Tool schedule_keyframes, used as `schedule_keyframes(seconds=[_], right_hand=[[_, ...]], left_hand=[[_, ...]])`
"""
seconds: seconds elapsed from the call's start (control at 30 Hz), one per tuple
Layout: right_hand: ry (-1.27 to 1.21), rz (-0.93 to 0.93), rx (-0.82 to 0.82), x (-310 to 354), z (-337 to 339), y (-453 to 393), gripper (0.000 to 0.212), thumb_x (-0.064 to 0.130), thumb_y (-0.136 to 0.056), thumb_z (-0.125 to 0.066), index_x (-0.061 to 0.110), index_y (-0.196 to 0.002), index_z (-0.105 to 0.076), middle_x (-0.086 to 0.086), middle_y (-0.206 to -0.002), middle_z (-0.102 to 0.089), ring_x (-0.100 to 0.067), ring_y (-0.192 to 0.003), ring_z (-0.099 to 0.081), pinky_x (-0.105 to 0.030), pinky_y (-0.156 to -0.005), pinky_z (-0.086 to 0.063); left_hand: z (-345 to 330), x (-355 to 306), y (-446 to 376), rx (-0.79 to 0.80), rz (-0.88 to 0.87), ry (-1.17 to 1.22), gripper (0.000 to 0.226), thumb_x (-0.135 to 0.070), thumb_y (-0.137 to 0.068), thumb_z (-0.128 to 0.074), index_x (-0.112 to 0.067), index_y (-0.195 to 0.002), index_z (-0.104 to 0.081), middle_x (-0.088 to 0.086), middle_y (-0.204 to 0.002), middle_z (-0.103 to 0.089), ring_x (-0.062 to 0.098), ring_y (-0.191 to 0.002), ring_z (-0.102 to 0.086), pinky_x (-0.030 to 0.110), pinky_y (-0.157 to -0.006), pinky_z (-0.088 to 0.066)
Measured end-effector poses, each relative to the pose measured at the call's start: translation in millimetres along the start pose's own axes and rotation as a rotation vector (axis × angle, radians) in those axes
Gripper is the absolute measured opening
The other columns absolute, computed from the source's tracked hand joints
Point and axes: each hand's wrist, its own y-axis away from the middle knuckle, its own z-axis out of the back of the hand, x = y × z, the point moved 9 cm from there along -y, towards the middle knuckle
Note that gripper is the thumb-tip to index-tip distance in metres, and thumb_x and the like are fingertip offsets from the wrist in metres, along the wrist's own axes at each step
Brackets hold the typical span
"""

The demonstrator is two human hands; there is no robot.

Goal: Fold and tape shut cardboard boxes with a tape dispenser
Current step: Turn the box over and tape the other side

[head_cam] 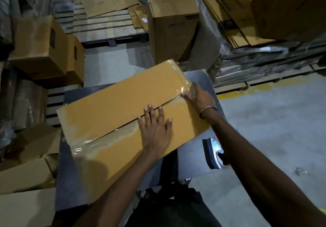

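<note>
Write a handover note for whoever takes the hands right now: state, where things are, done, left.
Left hand: flat, fingers spread, pressing the box flaps by the centre seam.
Right hand: at the box's far-right end, on the clear tape there; its grip is unclear.
Tape dispenser: on the table, near the right forearm, not held.
Done: flaps folded; tape on both ends.
Left: centre seam looks untaped along its middle.

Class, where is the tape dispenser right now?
In the head view, the tape dispenser lies on the grey table, right of the box, partly under the right forearm.
</note>
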Motion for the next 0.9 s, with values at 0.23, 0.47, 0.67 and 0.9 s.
schedule_keyframes(seconds=[0.23,0.47,0.67,0.9], right_hand=[[-0.126,0.038,-0.405,-25.0,57.1,59.5,0.053,0.049,-0.097,-0.064,0.015,-0.136,-0.056,-0.012,-0.133,-0.06,-0.03,-0.123,-0.054,-0.042,-0.095,-0.05],[-0.365,-0.47,-0.539,-163.7,-32.9,201.6,0.037,0.041,-0.102,-0.051,0.015,-0.077,-0.057,-0.002,-0.08,-0.059,-0.029,-0.079,-0.062,-0.036,-0.066,-0.046],[0.175,-0.502,-0.072,-208.6,-123.7,213.8,0.053,0.059,-0.088,-0.068,0.007,-0.098,-0.071,-0.016,-0.095,-0.072,-0.039,-0.092,-0.068,-0.043,-0.076,-0.051],[0.117,-0.525,0.006,-209.8,-105.4,196.1,0.03,0.046,-0.093,-0.062,0.018,-0.102,-0.065,-0.006,-0.103,-0.071,-0.034,-0.102,-0.066,-0.042,-0.088,-0.041]], left_hand=[[6.3,-43.1,-34.6,-0.034,0.013,0.04,0.074,-0.059,-0.107,-0.016,-0.018,-0.168,-0.022,0.021,-0.174,-0.008,0.037,-0.162,-0.002,0.066,-0.126,-0.004],[4.5,-64.3,5.1,-0.086,-0.158,0.036,0.068,-0.057,-0.11,-0.024,-0.017,-0.163,-0.035,0.019,-0.172,-0.024,0.032,-0.162,-0.015,0.064,-0.127,-0.008],[-6.2,-67.8,57.0,-0.092,-0.294,0.051,0.065,-0.056,-0.11,-0.031,-0.019,-0.164,-0.033,0.013,-0.173,-0.022,0.026,-0.162,-0.015,0.057,-0.129,-0.008],[-5.0,-44.1,57.6,-0.053,-0.462,0.239,0.06,-0.045,-0.107,-0.047,-0.022,-0.162,-0.04,0.006,-0.174,-0.021,0.019,-0.163,-0.013,0.043,-0.132,-0.008]])
